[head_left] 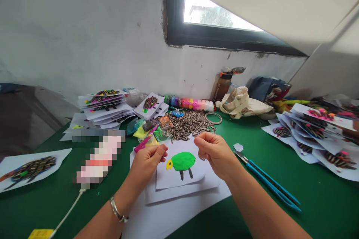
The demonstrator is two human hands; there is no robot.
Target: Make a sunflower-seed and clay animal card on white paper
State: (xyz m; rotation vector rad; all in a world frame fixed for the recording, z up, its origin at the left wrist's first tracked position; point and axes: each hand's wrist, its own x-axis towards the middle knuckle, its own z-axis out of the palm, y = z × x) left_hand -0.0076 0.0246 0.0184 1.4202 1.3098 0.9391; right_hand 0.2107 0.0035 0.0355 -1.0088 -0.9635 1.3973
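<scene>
A white sheet (179,183) lies in front of me on larger sheets of paper. On it is a flat clay animal (183,161) with a green oval body, a yellow head with a dark eye and two dark legs. My left hand (148,158) hovers at the sheet's left side, thumb and fingers pinched together. At the right edge, above the clay body, my right hand (213,153) is closed, thumb pressed to the forefinger. Whatever either hand pinches is too small or hidden to make out. Behind the sheet lies a heap of striped sunflower seeds (186,125).
Blue tweezers (270,183) lie to the right by a scrap of paper (238,147). Bags of coloured clay (148,129) sit left of the seeds, near a tape roll (213,118). Stacks of seed pictures (108,108) flank both sides. A bottle (223,86) stands behind.
</scene>
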